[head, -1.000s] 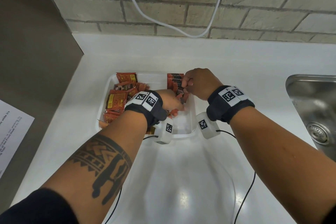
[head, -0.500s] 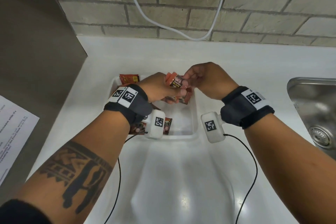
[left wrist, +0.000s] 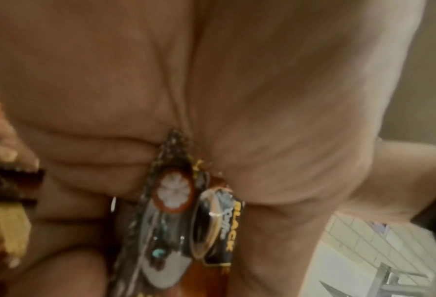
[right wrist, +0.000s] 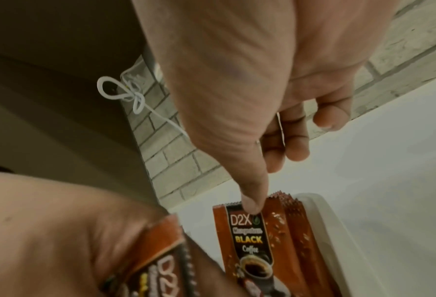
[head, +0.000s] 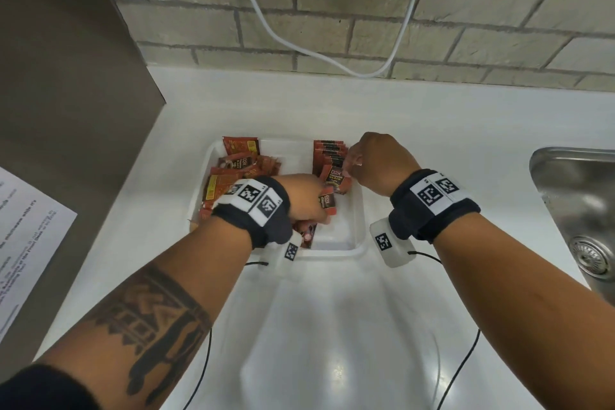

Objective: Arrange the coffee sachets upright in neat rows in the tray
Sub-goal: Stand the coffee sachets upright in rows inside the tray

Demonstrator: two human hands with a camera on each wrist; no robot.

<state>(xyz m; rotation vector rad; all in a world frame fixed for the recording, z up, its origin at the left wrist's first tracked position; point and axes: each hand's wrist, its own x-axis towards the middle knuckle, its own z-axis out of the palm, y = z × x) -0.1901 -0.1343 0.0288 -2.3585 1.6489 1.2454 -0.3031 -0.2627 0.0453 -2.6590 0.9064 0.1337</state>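
Note:
A white tray (head: pixel 355 245) holds a loose heap of orange-brown coffee sachets (head: pixel 229 176) on its left side. A short upright row of sachets (head: pixel 327 151) stands at its back right. My right hand (head: pixel 377 160) is over that row, its thumb (right wrist: pixel 251 201) pressing the top of the front sachet (right wrist: pixel 247 241) while the other fingers (right wrist: pixel 285 144) hang curled just behind, apart from the packets. My left hand (head: pixel 307 206) is low in the tray's middle and grips a few sachets (head: pixel 327 202) between palm and fingers (left wrist: pixel 173 197).
The tray sits on a white counter (head: pixel 332 326) against a brick wall (head: pixel 366 27) with a drooping white cable (head: pixel 266 23). A steel sink (head: pixel 579 203) lies to the right. A brown panel (head: pixel 66 110) and a printed sheet (head: pixel 26 243) are on the left.
Both hands have come down from above the tray. The sachet they held together now stands at the front of the row under my right thumb; my left hand dropped lower with its sachets.

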